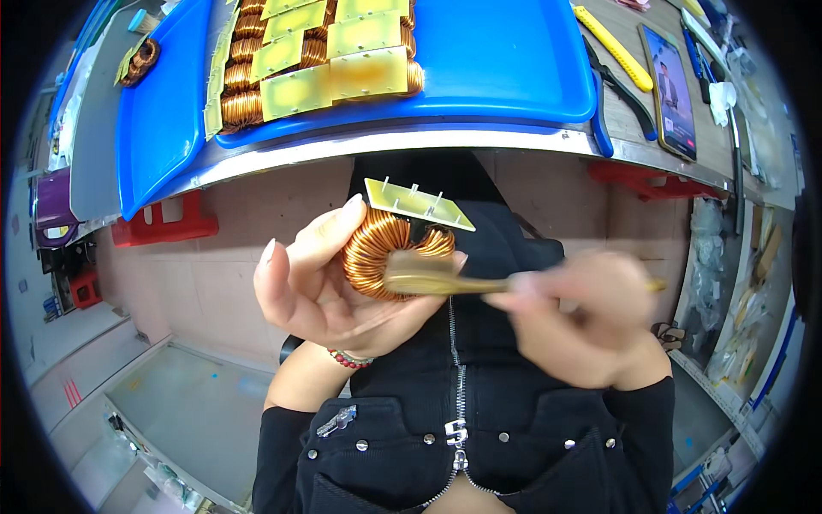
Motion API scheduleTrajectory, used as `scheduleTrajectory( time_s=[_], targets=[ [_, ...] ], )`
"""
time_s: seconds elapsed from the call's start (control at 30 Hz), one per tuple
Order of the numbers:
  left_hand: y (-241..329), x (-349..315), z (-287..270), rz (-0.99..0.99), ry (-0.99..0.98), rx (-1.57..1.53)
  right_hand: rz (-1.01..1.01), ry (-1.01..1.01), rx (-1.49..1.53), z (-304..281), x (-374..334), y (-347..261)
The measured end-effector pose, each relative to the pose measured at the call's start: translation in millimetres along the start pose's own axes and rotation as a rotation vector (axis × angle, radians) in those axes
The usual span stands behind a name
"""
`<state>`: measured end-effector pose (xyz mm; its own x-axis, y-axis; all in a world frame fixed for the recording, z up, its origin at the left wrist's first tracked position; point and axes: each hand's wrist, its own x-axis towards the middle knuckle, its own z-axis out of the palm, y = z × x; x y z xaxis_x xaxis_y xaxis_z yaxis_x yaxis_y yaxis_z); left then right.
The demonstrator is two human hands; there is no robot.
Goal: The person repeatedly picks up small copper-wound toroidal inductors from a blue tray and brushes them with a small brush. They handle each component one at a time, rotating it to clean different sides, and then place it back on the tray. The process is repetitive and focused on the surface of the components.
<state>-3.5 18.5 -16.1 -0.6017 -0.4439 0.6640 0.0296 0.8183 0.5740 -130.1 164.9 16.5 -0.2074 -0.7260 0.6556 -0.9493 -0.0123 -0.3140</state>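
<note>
My left hand (pixel 330 291) cradles a copper-wound toroidal coil (pixel 370 254) in front of my chest. A yellowish-green board (pixel 419 204) with several metal pins sits on top of the coil, tilted down to the right. Fingers and thumb wrap the coil's left side and underside. In my right hand (pixel 586 313), smeared by motion, is a brush (pixel 467 284) with a wooden handle. Its blurred head lies across the front of the coil, over the ring's opening. Whether the bristles touch the wire I cannot tell.
Beyond my hands, a blue tray (pixel 505 60) on the bench holds several similar coils (pixel 244 107) with boards. Another blue tray (pixel 158 137) at left carries a single coil (pixel 141 64). To the right lie pliers (pixel 621 94), a yellow cutter (pixel 612 47) and a phone (pixel 668 90).
</note>
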Motion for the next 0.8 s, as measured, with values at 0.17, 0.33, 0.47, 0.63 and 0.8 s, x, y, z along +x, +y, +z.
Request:
scheduleTrajectory(
  time_s=[0.17,0.33,0.47,0.63,0.8],
  targets=[
    [10.2,3.3,2.4,-0.159,-0.055,-0.129,0.076,0.103,-0.095,-0.1,8.2,13.4],
    [14.6,5.7,2.8,-0.29,0.0,-0.252,0.076,0.069,0.007,2.7,5.5,10.7],
    [13.5,10.8,4.9,-0.441,0.066,-0.52,0.252,0.167,-0.038,-6.2,3.0,15.0],
    [18.8,20.6,12.3,-0.562,0.129,-0.727,0.197,0.202,0.13,19.3,-12.8,6.8],
    [20.5,30.2,10.0,-0.7,0.123,-0.735,0.482,0.009,0.133,20.1,-47.7,4.9]
  ],
)
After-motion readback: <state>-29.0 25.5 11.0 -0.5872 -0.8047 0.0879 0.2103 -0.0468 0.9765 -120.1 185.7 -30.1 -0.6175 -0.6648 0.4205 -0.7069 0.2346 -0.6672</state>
